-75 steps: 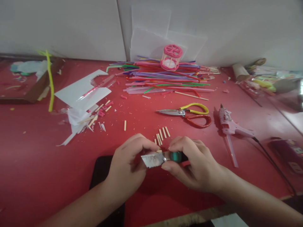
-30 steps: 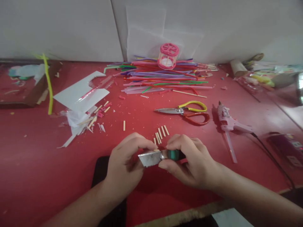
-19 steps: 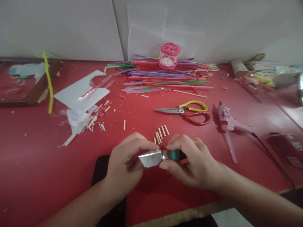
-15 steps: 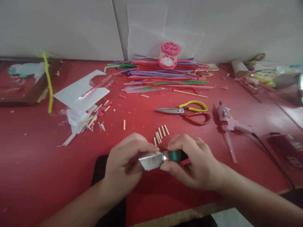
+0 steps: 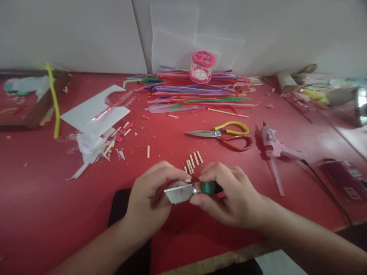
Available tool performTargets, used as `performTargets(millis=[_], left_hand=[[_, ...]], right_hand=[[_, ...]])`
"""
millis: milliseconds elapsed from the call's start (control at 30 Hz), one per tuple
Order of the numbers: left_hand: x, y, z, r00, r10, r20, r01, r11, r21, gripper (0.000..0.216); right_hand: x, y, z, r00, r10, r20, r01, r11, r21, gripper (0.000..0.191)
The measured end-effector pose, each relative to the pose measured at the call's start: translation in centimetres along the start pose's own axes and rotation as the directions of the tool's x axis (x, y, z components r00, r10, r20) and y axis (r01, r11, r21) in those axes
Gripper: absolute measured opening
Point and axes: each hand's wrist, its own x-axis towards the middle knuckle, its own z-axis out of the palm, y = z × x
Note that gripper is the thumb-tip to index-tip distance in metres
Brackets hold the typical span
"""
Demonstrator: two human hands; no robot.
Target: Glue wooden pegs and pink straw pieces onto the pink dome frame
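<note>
While the knife point(image 5: 187, 191) is being held low in the middle of the frame, its blade is lying roughly level, the long axis running left to right, tip toward the left and green handle toward the right. The handle is being clenched by the right hand point(image 5: 229, 196), whose fingers are wrapped around it. The left hand point(image 5: 150, 200) is being curled just behind the blade, its fingertips pinched on a short wooden stick piece point(image 5: 187, 180) that is being pressed against the blade's upper edge. Both hands are touching there, so neither is nearer; the stick is lying just above the steel. Directly above, a small row of cut stick pieces point(image 5: 193, 161) is lying on the red table point(image 5: 43, 191). Further up and to the right, scissors point(image 5: 226, 135) and a pink glue gun point(image 5: 275, 149) are lying side by side, apart from each other. In the upper middle a pile of coloured straws point(image 5: 197, 93) is being topped by a small pink cage model point(image 5: 202, 67), against a white wall. A dark phone point(image 5: 120, 204) is lying under the left wrist
</note>
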Motion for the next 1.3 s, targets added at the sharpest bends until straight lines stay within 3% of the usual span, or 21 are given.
performTargets(millis=[233,367,500,733,867,1033,1200,1300], left_hand=[[-0.3,-0.4,0.4,0.996,-0.086,-0.023,0.085,0.995,-0.052,0.025],[-0.4,-0.9,0.8,0.979,-0.199,-0.046,0.186,0.963,-0.194,0.022],[-0.1,-0.9,0.9,0.917,-0.397,-0.047,0.351,0.855,-0.382,0.009],[0.5,-0.9,0.7,0.822,-0.567,0.058,0.469,0.615,-0.634,0.022],[0.7,-0.8,0.7,0.811,-0.575,0.110,0.490,0.563,-0.665,0.026],[0.6,-0.3,0.8,0.803,-0.529,0.274,0.561,0.517,-0.646,0.028],[0.4,-0.2,0.8,0.805,-0.442,0.396,0.592,0.563,-0.576,0.021],[0.2,-0.4,0.8,0.826,-0.394,0.403,0.561,0.647,-0.516,0.019]], right_hand=[[-0.1,0.1,0.1,0.999,-0.027,-0.042,0.025,0.999,-0.042,0.023],[-0.1,0.3,-0.1,0.998,0.005,-0.070,-0.009,0.999,-0.052,0.024],[0.0,0.2,-0.1,0.997,0.005,-0.077,-0.007,1.000,-0.029,0.022],[0.0,0.5,0.2,0.998,-0.022,-0.060,0.020,1.000,-0.024,0.023],[-0.2,0.6,0.4,0.997,-0.060,-0.053,0.060,0.998,-0.011,0.022],[0.3,0.7,0.1,0.990,-0.139,-0.028,0.138,0.990,-0.015,0.022],[0.6,0.9,-0.2,0.977,-0.212,-0.028,0.211,0.977,-0.041,0.026],[0.4,0.9,-0.1,0.976,-0.217,-0.027,0.215,0.975,-0.049,0.028]])
